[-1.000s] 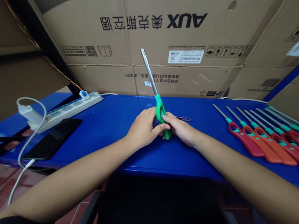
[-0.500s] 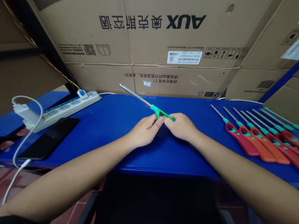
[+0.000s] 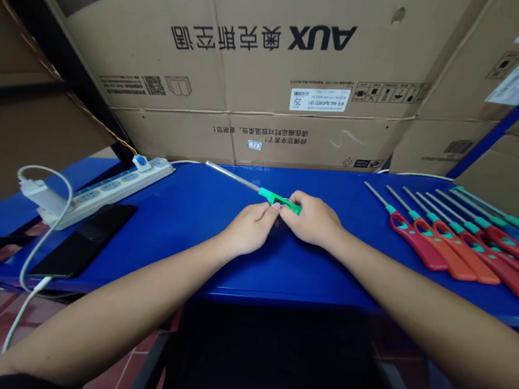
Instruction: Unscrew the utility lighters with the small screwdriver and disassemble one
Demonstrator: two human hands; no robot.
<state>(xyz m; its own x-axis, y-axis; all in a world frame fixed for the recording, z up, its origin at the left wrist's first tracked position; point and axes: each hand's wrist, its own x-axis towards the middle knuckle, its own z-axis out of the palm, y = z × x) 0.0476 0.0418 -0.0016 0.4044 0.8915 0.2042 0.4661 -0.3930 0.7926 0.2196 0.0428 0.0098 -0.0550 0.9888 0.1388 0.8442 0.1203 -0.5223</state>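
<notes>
Above the blue table, both my hands are closed around a green gas lighter (image 3: 266, 195) with a long metal nozzle that points left and slightly away from me. My left hand (image 3: 250, 226) pinches it near the trigger guard, thumb on top. My right hand (image 3: 313, 220) wraps the handle end, so most of the handle is hidden. To the right, a row of similar lighters lies on the table: a red lighter (image 3: 419, 240), an orange lighter (image 3: 446, 252), and several more red and blue ones, nozzles pointing away.
A white power strip (image 3: 123, 185) with plugs lies at the left of the blue table (image 3: 179, 235). Beside it is a black phone (image 3: 86, 239) with a white cable (image 3: 32, 242). A large cardboard box (image 3: 254, 86) stands along the back edge.
The green lighter's nozzle tip has dipped, so the lighter lies at a flatter angle. Both hands keep hold of it in nearly the same place.
</notes>
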